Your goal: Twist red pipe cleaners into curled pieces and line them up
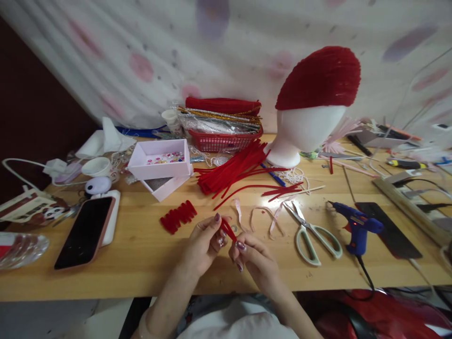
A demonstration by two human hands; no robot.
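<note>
Between my two hands is a short red pipe cleaner point(229, 230), bent or doubled over. My left hand point(206, 240) pinches its upper left end, and my right hand point(252, 256) pinches the lower right end. Just left of my left hand lies a zigzag piece of red pipe cleaners point(178, 216) on the wooden table point(148, 278). Beyond my hands a loose bundle of red pipe cleaners point(229, 174) is spread out. Scissors with pale green handles point(310, 233) lie with blades apart to the right of my right hand.
A blue glue gun point(356, 226) rests at the right by a dark flat pad point(388, 230). A white head form point(307, 129) wears a red cap point(321, 80). A phone point(84, 230) lies left. Behind stand a pink box point(158, 165) with gems and a red basket point(226, 141).
</note>
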